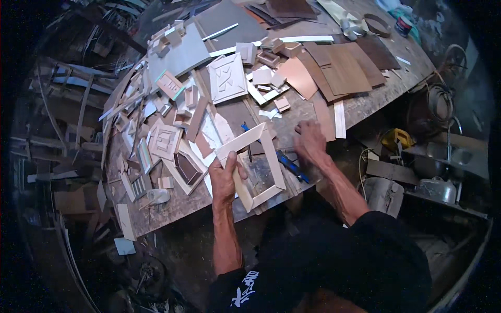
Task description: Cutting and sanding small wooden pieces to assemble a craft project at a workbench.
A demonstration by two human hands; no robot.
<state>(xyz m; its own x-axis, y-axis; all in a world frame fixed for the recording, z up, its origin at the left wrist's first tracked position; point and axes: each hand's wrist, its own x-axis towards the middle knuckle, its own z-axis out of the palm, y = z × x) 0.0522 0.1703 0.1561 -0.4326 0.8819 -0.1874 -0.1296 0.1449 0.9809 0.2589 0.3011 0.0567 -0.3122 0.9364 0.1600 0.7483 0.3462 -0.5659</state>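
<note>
My left hand (223,176) is closed on the left corner of a pale wooden frame (273,160), thumb on top. The frame is made of mitred strips around an open middle and is tilted over the near edge of the workbench (334,151). Just right of the frame, my right hand (310,140) is low over the bench with its fingers bent. Motion smears them, and I cannot tell if they hold anything. Between the frame and my right hand lies a long blue and black tool (292,166). A small blue item (245,127) sits behind the frame's far strip.
Carved panels (228,78), small wooden boxes (270,58) and offcuts crowd the bench's left and middle. Brown sheets (344,68) are stacked at the far right. A clear cup (158,196) stands near the left front edge. Beyond the right edge is a yellow tool (396,140).
</note>
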